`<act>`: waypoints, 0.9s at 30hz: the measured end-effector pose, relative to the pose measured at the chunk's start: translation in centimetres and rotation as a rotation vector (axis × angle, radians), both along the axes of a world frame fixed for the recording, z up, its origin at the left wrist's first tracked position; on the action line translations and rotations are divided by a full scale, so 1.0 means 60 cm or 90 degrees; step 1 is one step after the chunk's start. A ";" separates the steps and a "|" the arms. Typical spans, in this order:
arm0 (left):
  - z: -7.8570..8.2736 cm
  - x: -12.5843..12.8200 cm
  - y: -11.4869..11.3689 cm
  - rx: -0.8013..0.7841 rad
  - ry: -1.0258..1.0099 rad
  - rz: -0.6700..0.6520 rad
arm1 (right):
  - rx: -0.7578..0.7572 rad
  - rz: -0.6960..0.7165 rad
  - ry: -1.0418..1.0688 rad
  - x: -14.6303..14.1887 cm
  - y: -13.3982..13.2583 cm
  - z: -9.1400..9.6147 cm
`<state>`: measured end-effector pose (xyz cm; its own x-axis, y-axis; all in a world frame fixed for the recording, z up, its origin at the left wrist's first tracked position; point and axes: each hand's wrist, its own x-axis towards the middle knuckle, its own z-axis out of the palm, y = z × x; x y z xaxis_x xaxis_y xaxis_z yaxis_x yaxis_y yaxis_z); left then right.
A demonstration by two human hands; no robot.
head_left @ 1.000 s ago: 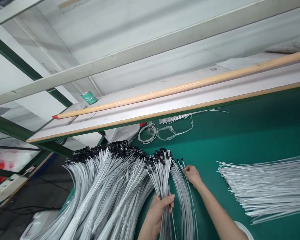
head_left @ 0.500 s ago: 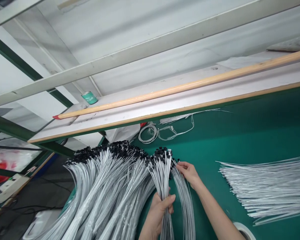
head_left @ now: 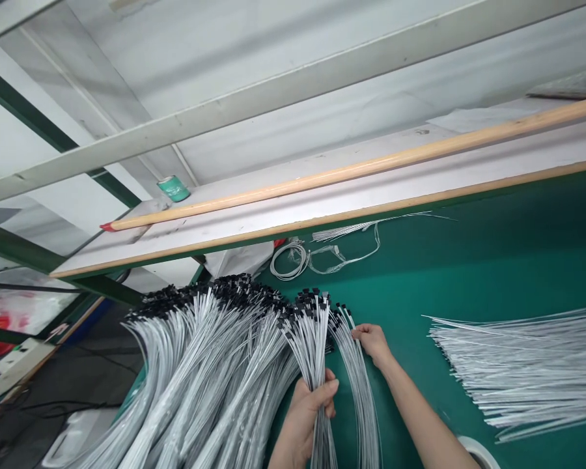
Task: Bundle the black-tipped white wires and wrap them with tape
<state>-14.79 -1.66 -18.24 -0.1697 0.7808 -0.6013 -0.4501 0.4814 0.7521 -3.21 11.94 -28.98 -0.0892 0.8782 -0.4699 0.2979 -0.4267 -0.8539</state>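
Observation:
My left hand is wrapped round an upright bundle of thin grey cables, whose black connector ends fan out above the fist. To its right, a smaller curved bundle of grey cables lies on the green table, its tips also black. At that bundle's right edge the fingers of my right hand are pinched on a grey cable just below its tip. A large heap of the same cables spreads out left of my left hand, black ends towards the back.
More grey cables lie flat on the green table at right. A coiled cable and loose strands are at the back, below a shelf bearing a wooden pole. A white roll sits by my right forearm.
My right hand has slid slightly down and to the right along the edge of the smaller bundle. The left hand and its bundle have shifted a little to the left.

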 end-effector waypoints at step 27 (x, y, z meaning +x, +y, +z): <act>-0.003 0.006 0.002 -0.015 0.004 0.008 | -0.114 -0.149 0.347 0.027 -0.017 0.025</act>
<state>-14.41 -1.55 -18.44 -0.1830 0.7647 -0.6179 -0.4519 0.4927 0.7436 -1.61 10.90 -27.48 -0.1721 0.8151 -0.5532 -0.2802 -0.5788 -0.7658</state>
